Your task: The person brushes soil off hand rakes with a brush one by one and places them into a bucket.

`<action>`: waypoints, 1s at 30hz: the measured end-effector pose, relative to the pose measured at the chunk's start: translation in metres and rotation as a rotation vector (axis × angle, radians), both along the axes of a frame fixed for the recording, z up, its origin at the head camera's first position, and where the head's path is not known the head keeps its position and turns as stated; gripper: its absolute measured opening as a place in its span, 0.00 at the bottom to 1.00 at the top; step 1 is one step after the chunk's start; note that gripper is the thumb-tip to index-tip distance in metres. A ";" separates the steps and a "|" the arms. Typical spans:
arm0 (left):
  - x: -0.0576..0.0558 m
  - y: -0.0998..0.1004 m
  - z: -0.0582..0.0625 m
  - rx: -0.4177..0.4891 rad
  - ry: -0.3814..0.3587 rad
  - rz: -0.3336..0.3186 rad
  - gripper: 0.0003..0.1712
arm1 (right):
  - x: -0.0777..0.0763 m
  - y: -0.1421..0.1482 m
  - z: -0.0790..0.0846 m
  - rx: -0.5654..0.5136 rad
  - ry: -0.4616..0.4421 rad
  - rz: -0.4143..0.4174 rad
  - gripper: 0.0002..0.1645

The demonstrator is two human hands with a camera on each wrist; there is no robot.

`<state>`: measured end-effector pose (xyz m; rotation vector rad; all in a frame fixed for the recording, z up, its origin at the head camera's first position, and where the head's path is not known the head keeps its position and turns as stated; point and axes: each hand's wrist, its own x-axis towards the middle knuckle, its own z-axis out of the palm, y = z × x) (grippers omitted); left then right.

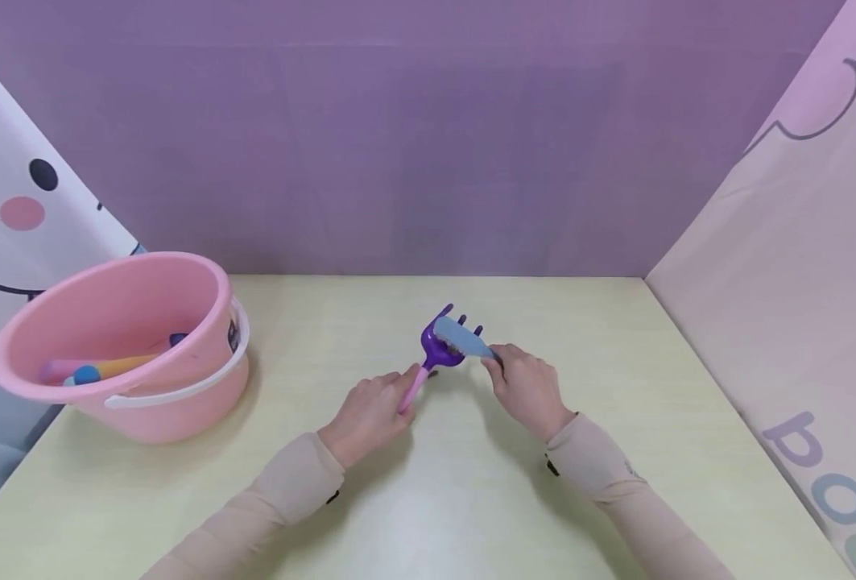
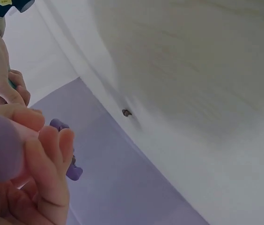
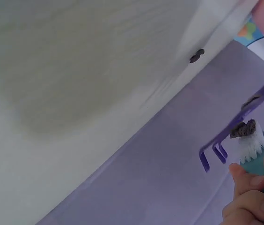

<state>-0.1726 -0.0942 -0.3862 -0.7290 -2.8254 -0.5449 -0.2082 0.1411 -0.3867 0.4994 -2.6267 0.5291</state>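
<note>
My left hand (image 1: pixel 370 412) grips the pink handle of a small purple hand rake (image 1: pixel 432 345), its tines pointing away from me. In my right hand (image 1: pixel 529 391) is a blue-green brush (image 1: pixel 464 337) with white bristles, held over the rake head. From the right wrist view, the bristles (image 3: pixel 252 147) meet a dark brown clump (image 3: pixel 243 129) that looks like mud on the rake. More dark matter sticks nearer the handle. A small dark crumb (image 2: pixel 127 113) lies on the table below the rake. The left wrist view mostly hides the rake behind my fingers.
At the left stands a pink bucket (image 1: pixel 181 419) with a white handle (image 1: pixel 196 387). Inside it lie several colored items, including a yellow-handled one (image 1: pixel 125 366). A purple panel (image 1: pixel 435 161) closes off the back of the pale table (image 1: pixel 601 499); printed sheets flank both sides.
</note>
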 end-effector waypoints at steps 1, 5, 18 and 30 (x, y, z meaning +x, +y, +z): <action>-0.001 -0.001 0.000 -0.006 -0.007 0.000 0.32 | -0.001 0.000 0.000 -0.016 -0.012 0.000 0.13; -0.003 -0.004 0.001 -0.031 -0.040 0.009 0.32 | -0.003 -0.001 0.002 -0.060 -0.042 0.007 0.14; -0.008 -0.030 0.006 0.243 -0.402 0.008 0.31 | -0.005 0.012 0.016 -0.249 -0.180 -0.007 0.17; -0.021 -0.053 0.001 0.717 -0.793 -0.170 0.32 | -0.010 0.032 0.026 -0.462 -0.180 -0.085 0.22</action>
